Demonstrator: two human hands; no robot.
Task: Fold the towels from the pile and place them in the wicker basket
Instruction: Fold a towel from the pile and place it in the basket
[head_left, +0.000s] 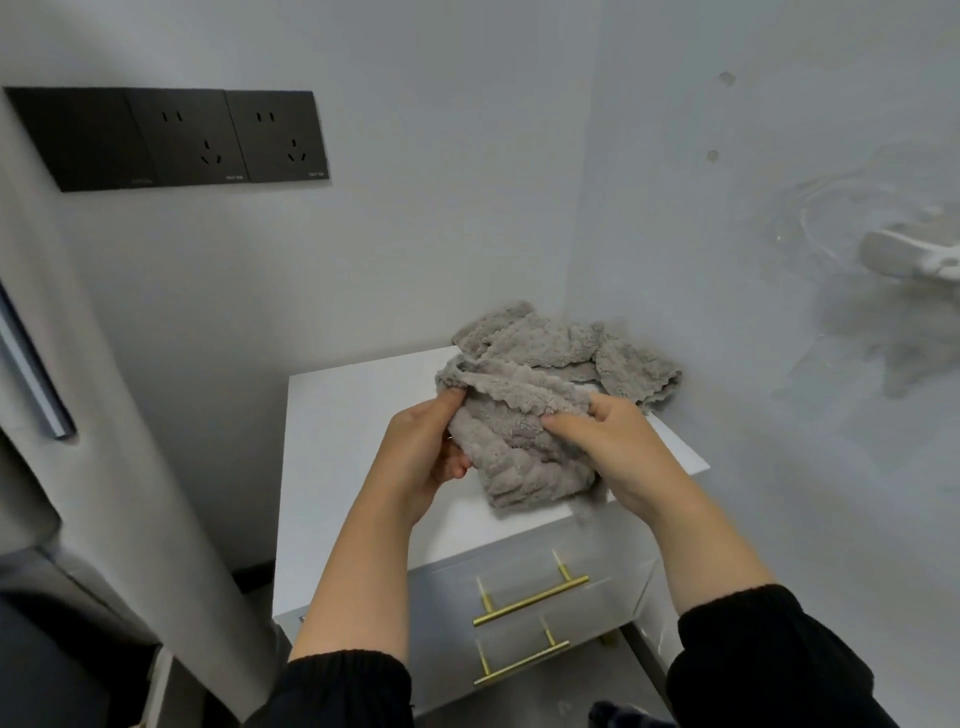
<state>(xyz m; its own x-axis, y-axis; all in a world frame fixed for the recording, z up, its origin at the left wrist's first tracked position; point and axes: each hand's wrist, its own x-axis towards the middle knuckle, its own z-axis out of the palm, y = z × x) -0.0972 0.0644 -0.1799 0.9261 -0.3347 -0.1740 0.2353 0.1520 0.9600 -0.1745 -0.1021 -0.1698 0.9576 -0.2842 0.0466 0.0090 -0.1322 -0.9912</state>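
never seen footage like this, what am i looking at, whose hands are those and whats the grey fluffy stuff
There is no machine here. This is a single picture from a wide-angle camera worn on a person's head, looking forward and down, so the arms in black sleeves are the wearer's own. The left hand and the right hand both grip a fluffy grey towel, crumpled and not yet folded. Behind it, more grey towels lie in a pile in the corner, on a white cabinet with gold handles. Dark sockets are on the wall to the left. No basket is in view.
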